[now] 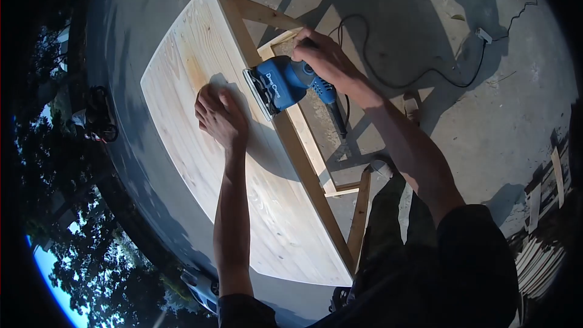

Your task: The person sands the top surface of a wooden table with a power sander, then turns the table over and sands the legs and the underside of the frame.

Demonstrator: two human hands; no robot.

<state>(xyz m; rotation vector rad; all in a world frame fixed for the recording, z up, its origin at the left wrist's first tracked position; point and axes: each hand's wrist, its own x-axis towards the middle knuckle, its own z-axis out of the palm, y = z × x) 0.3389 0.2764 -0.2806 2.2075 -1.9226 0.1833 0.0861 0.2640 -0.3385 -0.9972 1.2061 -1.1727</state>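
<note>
My right hand (328, 61) is wrapped around the grip of a blue electric sheet sander (280, 85). The sander is turned on its side, its flat pad against the edge of a pale wooden tabletop (261, 206). Palm down on the top surface, my left hand (223, 116) rests a short way from the pad, its fingers slightly bent and holding nothing. Knots and grain show across the wood. Below the top, part of a wooden leg frame (310, 146) is visible.
A black power cord (419, 76) loops across the concrete floor (480, 140) to a white connector (483, 36). My shoes (381, 169) are beside the table legs. Wood strips (540, 273) are stacked at lower right. A motorcycle (97, 115) and a car (200, 287) stand farther off.
</note>
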